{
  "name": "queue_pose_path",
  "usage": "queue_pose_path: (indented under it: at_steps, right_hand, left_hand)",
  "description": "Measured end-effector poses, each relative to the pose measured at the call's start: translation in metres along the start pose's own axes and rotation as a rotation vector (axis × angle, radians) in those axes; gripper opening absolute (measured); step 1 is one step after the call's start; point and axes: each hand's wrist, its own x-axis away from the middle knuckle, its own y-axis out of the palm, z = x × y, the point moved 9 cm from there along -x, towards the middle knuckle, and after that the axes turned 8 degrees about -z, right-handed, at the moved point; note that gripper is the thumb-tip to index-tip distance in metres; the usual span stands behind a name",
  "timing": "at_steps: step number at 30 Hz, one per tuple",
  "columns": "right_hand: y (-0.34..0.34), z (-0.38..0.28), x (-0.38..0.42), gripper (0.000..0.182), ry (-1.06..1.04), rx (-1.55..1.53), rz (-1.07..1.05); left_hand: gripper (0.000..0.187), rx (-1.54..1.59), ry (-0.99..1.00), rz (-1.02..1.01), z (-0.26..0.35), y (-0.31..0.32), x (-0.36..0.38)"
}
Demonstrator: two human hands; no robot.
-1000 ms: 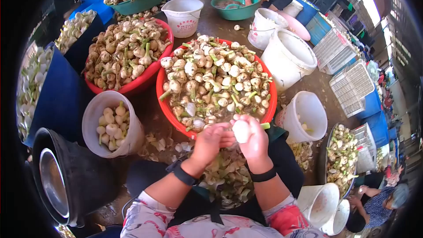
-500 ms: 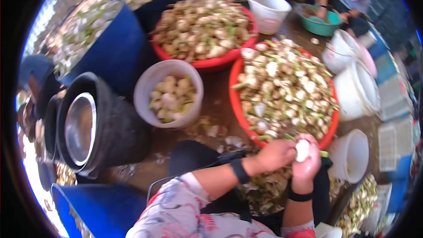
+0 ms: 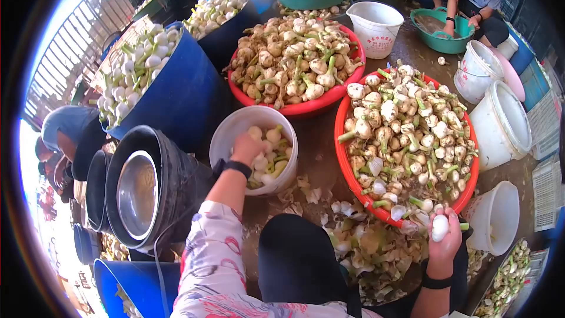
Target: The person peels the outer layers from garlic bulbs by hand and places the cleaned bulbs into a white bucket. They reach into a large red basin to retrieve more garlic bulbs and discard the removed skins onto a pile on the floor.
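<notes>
My right hand (image 3: 445,241) is closed around a smooth white garlic bulb (image 3: 439,228), its green stem sticking out past the fingers. It is at the near rim of a red tub (image 3: 347,172) heaped with soil-stained garlic bulbs (image 3: 406,129). To the left, my left hand (image 3: 247,148) reaches down into a whitish plastic bucket (image 3: 219,141), among cleaned white bulbs with pale green stems (image 3: 274,152). Its fingertips are hidden in there, and I cannot tell whether they hold anything. Dry peeled skins (image 3: 376,253) lie on the floor between my knees.
Another red tub (image 3: 360,53) of garlic and a white jug-like bucket (image 3: 376,26) stand beyond. Large blue barrels (image 3: 182,91) and black buckets (image 3: 176,182) flank the left. White buckets (image 3: 500,123) line the right, and a person (image 3: 471,0) works over a green basin (image 3: 441,41) farther off.
My left hand has left the garlic bulb in my right hand and swung left into the whitish bucket. My right hand keeps the bulb. The view has shifted a little.
</notes>
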Motion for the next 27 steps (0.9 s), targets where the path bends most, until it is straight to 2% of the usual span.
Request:
queue_pose_path:
  at_steps: [2, 4, 8, 10, 11, 13, 14, 16, 17, 19, 23, 25, 26, 27]
  right_hand:
    - [-0.011, 0.010, 0.001, 0.014, 0.058, 0.018, 0.071]
    - [-0.012, 0.011, 0.000, 0.014, 0.060, 0.066, 0.069]
    - [-0.016, 0.010, -0.003, 0.014, 0.055, 0.174, 0.051]
    - [-0.018, 0.015, -0.005, 0.013, 0.071, 0.168, 0.059]
    - [-0.019, 0.019, -0.005, 0.013, 0.085, 0.164, 0.066]
    - [-0.020, 0.026, -0.006, 0.012, 0.093, 0.170, 0.053]
    - [-0.019, 0.029, -0.008, 0.012, 0.091, 0.168, 0.038]
    - [-0.019, 0.032, -0.008, 0.012, 0.103, 0.184, 0.042]
    - [-0.020, 0.032, -0.008, 0.012, 0.113, 0.198, 0.051]
    - [-0.016, 0.029, -0.009, 0.011, 0.090, 0.193, 0.026]
    - [-0.019, 0.026, -0.003, 0.010, 0.090, 0.199, 0.073]
    - [-0.016, 0.025, -0.003, 0.010, 0.081, 0.235, 0.075]
    - [-0.017, 0.026, -0.004, 0.010, 0.084, 0.234, 0.072]
    - [-0.018, 0.032, -0.004, 0.013, 0.115, 0.219, 0.048]
  left_hand:
    - [0.052, -0.022, -0.076, -0.018, -0.021, 0.021, 0.000]
    - [0.056, 0.083, -0.252, -0.224, -0.039, 0.050, 0.010]
    - [0.045, 0.008, -0.175, -0.261, -0.043, 0.051, 0.006]
    - [0.036, -0.141, -0.113, -0.647, -0.036, 0.062, -0.002]
    - [0.036, -0.141, -0.115, -0.653, -0.030, 0.051, -0.003]
    - [0.032, -0.037, -0.165, -0.267, -0.022, 0.003, -0.014]
    - [0.032, -0.033, -0.171, -0.262, -0.024, 0.010, -0.024]
    - [0.030, 0.130, 0.078, 0.011, -0.003, 0.013, -0.047]
    - [0.030, 0.137, 0.078, 0.018, 0.009, 0.018, -0.048]
    - [0.027, 0.081, 0.003, -0.110, 0.028, 0.040, -0.047]
    - [0.029, 0.253, 0.085, -0.054, 0.030, 0.048, -0.047]
    - [0.029, 0.300, -0.051, -0.091, 0.014, 0.043, -0.044]
    - [0.026, 0.260, -0.041, 0.067, 0.005, 0.033, -0.045]
    - [0.026, 0.256, -0.047, 0.064, -0.007, 0.030, -0.043]
